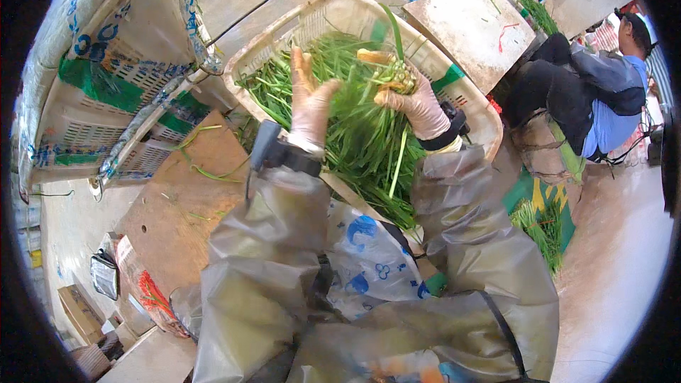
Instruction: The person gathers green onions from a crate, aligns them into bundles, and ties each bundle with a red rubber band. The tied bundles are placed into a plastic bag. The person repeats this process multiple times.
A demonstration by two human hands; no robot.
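A white plastic basket [484, 114] in front of me holds a heap of long green leafy vegetables [367, 170]. My right hand [412, 101], in a stained pale glove, grips a bunch of greens [398, 75] by its pale root ends, the leaves hanging over the heap. To the left, my left hand [311, 98], gloved too, is raised over the basket with fingers and thumb apart and holds nothing. Part of the leaves between my hands is blurred. Both wrists carry dark straps over grey translucent sleeves.
Stacked white crates [80, 133] stand at the left beside a wooden board [181, 207]. A pale board [473, 32] lies beyond the basket at the right. A seated co-worker [590, 85] is at the far right, with bundles of greens [542, 229] on the floor nearby.
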